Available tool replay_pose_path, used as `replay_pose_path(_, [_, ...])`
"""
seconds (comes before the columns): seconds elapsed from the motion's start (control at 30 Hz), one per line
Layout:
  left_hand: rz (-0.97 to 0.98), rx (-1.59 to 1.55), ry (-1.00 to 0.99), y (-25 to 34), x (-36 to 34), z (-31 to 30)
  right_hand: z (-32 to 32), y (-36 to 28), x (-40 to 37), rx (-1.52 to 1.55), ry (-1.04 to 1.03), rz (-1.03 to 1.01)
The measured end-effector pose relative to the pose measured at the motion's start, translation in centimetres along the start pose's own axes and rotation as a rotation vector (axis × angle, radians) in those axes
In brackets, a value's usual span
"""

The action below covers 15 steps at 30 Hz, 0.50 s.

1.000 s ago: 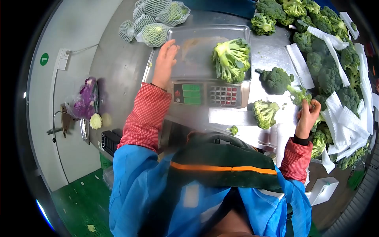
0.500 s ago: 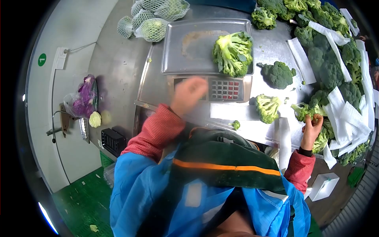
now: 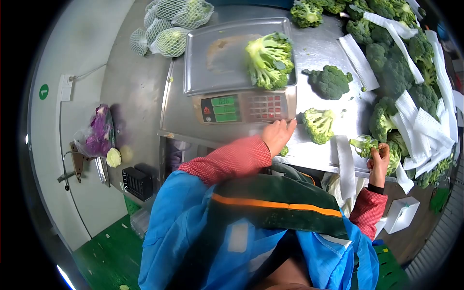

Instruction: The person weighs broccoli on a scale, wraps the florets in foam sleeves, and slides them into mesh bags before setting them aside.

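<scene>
My left hand [image 3: 279, 137] is at the lower right corner of the scale [image 3: 208, 107], its fingers apart over the table edge with nothing in them. A large broccoli piece [image 3: 270, 60] lies on the right part of the metal weighing tray [image 3: 212, 82]. At the right, my right hand [image 3: 379, 160] is closed on a small broccoli floret [image 3: 363, 145]. Between the hands lies a pale-stemmed broccoli piece [image 3: 318, 125], and a dark green head [image 3: 331, 82] rests above it. The scale's display is lit green.
Broccoli heads [image 3: 391, 63] and white foam strips [image 3: 360, 63] cover the table's right side. Netted vegetables [image 3: 170, 41] lie at the upper left. A bagged purple cabbage [image 3: 99, 133] and a black crate [image 3: 137, 183] are at the left.
My left hand has moved right and down from the scale's display to its lower right corner. The floret in my right hand has been drawn slightly left, apart from the pile. The view has shifted.
</scene>
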State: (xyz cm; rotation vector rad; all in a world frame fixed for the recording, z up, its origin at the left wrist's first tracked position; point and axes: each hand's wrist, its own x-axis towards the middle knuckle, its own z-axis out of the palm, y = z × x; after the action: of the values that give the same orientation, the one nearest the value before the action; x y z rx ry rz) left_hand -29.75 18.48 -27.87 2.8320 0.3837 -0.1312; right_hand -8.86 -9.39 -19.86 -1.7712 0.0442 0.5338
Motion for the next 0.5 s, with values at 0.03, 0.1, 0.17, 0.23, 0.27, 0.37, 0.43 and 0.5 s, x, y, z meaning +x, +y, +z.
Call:
replay_pose_path(0.03, [-0.011,0.051,-0.015,0.2,0.3,0.6,-0.9,0.6,0.1,0.025,-0.025,0.034])
replay_pose_path(0.1, [0.009,-0.017,-0.012,0.1,0.3,1.4,-2.7,2.8,1.2,-0.193,-0.08,0.05])
replay_pose_path(0.17, [0.049,-0.097,0.043,-0.4,0.2,0.2,-3.2,4.0,1.5,-0.797,0.004,-0.174])
replay_pose_path(0.23, [0.117,-0.196,0.143,-0.8,-0.3,-2.5,-1.2,2.5,0.3,-1.111,0.185,-0.478])
replay_pose_path(0.27, [0.081,-0.274,0.074,-1.3,-0.6,-3.1,0.1,1.0,-0.2,-0.987,0.162,-0.474])
replay_pose_path(0.37, [-0.026,-0.48,-0.213,-3.4,-1.2,-5.3,4.0,-1.4,-1.3,-0.648,0.098,-0.534])
replay_pose_path(0.43, [-0.037,-0.941,-0.278,-5.3,-1.5,-6.9,6.4,-2.8,-2.0,-0.618,-0.081,-0.555])
replay_pose_path(0.5, [-0.098,-1.301,-0.327,-5.3,-1.9,-10.6,9.2,-4.3,-2.9,-0.521,-0.249,-0.545])
